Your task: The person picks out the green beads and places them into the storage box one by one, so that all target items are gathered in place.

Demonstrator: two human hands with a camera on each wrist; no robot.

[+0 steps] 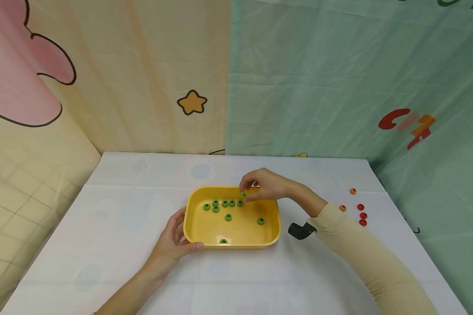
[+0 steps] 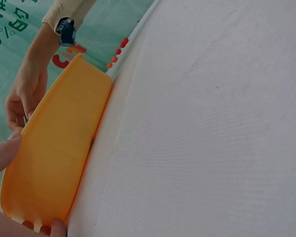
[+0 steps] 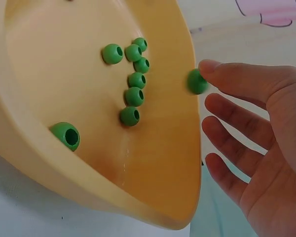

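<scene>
A yellow plastic tray (image 1: 236, 238) lies on the table with several green beads (image 1: 225, 204) spread over its floor. My left hand (image 1: 169, 240) grips the tray's left end, thumb along the front wall; in the left wrist view its fingertips (image 2: 58, 228) curl around the wall. Over the tray's far rim, my right hand (image 1: 268, 183) pinches one green bead (image 3: 197, 81) at its fingertips. That bead looks blurred in the right wrist view, where the other fingers are spread apart beside the rim.
Two orange beads (image 1: 352, 191) and three red beads (image 1: 363, 215) lie on the white-covered table (image 1: 102, 236), right of the tray. A black device (image 1: 301, 231) is strapped at the right wrist. Printed curtains (image 1: 319, 78) stand behind the table.
</scene>
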